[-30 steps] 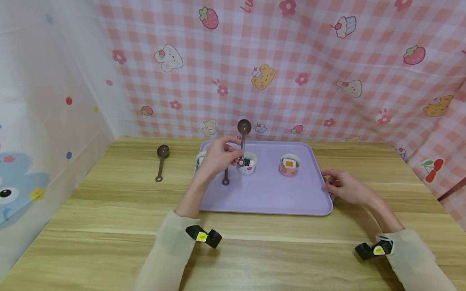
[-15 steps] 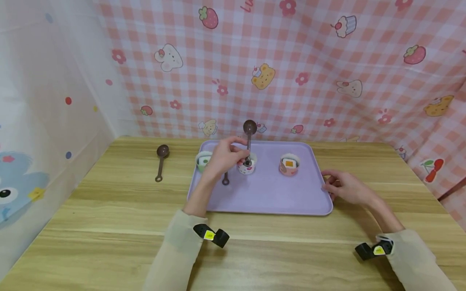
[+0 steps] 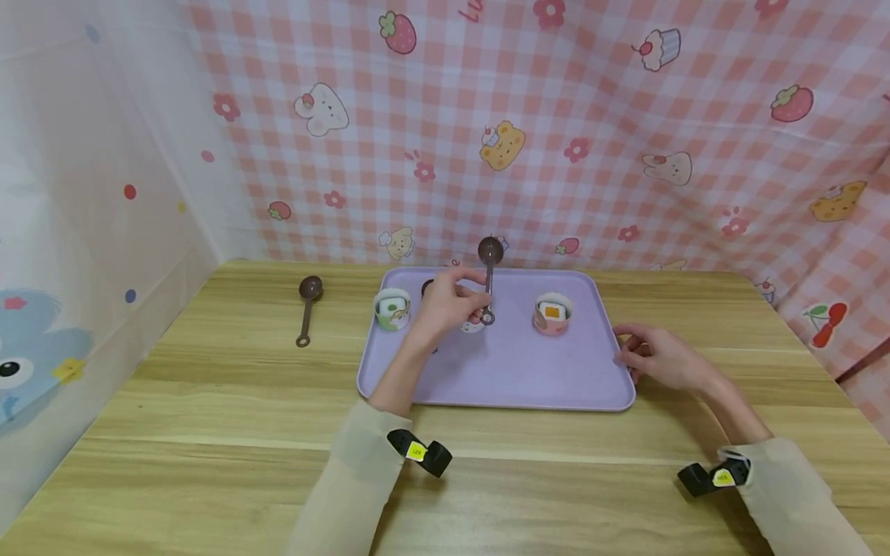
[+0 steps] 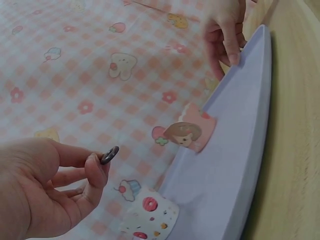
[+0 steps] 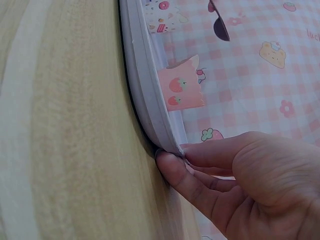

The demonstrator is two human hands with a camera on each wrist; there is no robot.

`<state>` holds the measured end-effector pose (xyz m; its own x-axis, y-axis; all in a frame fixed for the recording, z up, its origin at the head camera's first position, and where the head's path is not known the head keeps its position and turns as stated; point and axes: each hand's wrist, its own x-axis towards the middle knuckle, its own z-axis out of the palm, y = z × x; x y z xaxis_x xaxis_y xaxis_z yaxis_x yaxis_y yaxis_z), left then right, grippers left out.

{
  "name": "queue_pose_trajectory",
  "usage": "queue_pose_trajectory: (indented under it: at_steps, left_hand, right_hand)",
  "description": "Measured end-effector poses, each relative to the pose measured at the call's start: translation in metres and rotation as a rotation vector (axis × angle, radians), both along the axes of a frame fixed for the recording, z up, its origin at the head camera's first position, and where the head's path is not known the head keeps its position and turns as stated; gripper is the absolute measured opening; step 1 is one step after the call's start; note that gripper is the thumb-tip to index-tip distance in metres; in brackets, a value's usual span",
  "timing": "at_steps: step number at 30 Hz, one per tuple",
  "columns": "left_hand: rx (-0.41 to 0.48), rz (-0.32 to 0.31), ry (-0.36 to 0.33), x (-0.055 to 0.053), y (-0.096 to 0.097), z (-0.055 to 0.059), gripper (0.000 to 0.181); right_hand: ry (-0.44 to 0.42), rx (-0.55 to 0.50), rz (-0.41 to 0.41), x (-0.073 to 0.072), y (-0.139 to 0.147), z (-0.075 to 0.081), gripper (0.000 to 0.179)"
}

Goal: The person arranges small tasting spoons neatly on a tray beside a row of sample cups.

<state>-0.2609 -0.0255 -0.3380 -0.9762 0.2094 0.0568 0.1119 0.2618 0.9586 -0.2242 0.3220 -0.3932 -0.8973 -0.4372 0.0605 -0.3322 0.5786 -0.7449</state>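
Observation:
My left hand (image 3: pixel 445 305) pinches the handle of a brown measuring spoon (image 3: pixel 490 251) and holds it bowl up over the lilac tray (image 3: pixel 535 378). In the left wrist view only the ring at the handle's end (image 4: pixel 109 155) sticks out past the fingertips. Below is a white patterned paper cup (image 4: pixel 150 215), mostly hidden by the hand in the head view. To the right stands a pink paper cup (image 3: pixel 552 324) with a white-and-orange piece inside. My right hand (image 3: pixel 657 357) grips the tray's right edge between thumb and fingers.
A green paper cup (image 3: pixel 392 318) with a white-and-green piece stands at the tray's left. Another brown spoon (image 3: pixel 427 286) lies on the tray, largely behind the left hand. A third spoon (image 3: pixel 308 313) lies on the wooden table (image 3: pixel 229 386). A checked cloth (image 3: pixel 445 116) hangs behind.
My left hand has carried the measuring spoon to the right, from over the white cup toward the pink one, uncovering the green cup. The right hand and the tray have stayed still.

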Motion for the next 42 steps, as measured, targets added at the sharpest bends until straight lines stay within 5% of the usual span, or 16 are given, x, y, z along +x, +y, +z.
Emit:
queue_pose_trajectory:
  at_steps: [20,42]
  left_hand:
    - [-0.053,0.024,0.027,-0.001,0.029,-0.024,0.025]
    - [-0.103,0.044,0.028,0.0,0.046,-0.036,0.027]
  right_hand:
    - [-0.046,0.035,-0.024,-0.001,-0.005,0.003,0.041]
    - [-0.043,0.037,-0.037,0.001,-0.002,0.003,0.041]
